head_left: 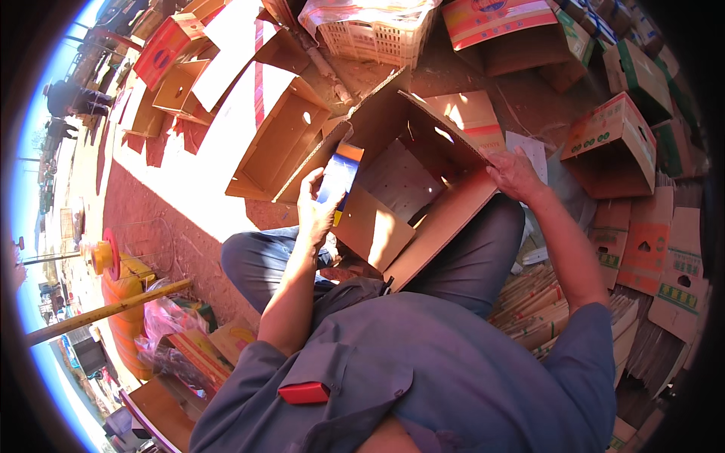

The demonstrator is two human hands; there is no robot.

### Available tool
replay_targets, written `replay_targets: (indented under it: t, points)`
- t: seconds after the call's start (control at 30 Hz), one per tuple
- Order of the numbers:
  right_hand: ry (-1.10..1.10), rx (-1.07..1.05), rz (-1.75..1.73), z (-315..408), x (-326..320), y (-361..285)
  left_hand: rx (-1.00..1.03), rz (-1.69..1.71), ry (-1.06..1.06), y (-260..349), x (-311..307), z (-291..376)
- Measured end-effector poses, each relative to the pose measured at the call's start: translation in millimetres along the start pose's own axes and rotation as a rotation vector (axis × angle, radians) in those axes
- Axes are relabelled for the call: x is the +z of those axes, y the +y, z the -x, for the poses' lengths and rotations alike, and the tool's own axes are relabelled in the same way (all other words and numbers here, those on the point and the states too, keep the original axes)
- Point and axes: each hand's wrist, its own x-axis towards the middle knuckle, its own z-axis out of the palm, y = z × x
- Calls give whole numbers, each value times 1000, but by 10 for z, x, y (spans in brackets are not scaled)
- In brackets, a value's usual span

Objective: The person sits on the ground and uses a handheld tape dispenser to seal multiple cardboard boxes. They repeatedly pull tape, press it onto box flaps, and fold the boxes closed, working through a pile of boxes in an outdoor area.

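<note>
An open cardboard box (453, 221) stands tilted between my knees, its flaps raised and its inside facing me. My left hand (320, 206) is closed around a small blue, orange and yellow box (341, 172), held upright at the cardboard box's left side. With fingers over the edge, my right hand (516, 174) grips the upper right rim of the cardboard box. A pale sheet with small holes or spots (403, 178) lies at the bottom inside it.
Empty cartons (612, 144) stand to the right, above flattened cardboard stacks (544, 311). A plastic crate (371, 39) and a pole (328, 73) are ahead. More open cartons (277, 141) stand at left, near a yellow pole (107, 311). A person (73, 99) bends over far left.
</note>
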Motion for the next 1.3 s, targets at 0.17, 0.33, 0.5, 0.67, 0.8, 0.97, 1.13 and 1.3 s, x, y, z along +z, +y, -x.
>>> replay_targets:
  t: [0.17,0.33,0.5,0.67,0.8,0.97,1.13,1.3]
  points:
    - [-370,-75,44,-126,-285,-334,-195,-94,-227,191,38,74]
    - [-468,-255,-100,-87,-165,-306,-214,-131,-461,761,-181,408]
    - [-771,-140,-4,-489,-250,-511,-32,6,-222,1246,-629,537]
    - [-346,-373,77,-922,-24,-508,243,-690,224,919,-608,-148]
    - [-516,-279,63,-1131,-76,-498,136,-636,47,493,-368,-349]
    - [-412,-98,231,-1361,449,-503,424,-963,-168,27,111,122]
    - [162,302,-114,-962,795,-733,98,-810,-266,-221,161,341]
    - [179,379,-148,-1076,808,-681,281,-856,-303,-525,225,338]
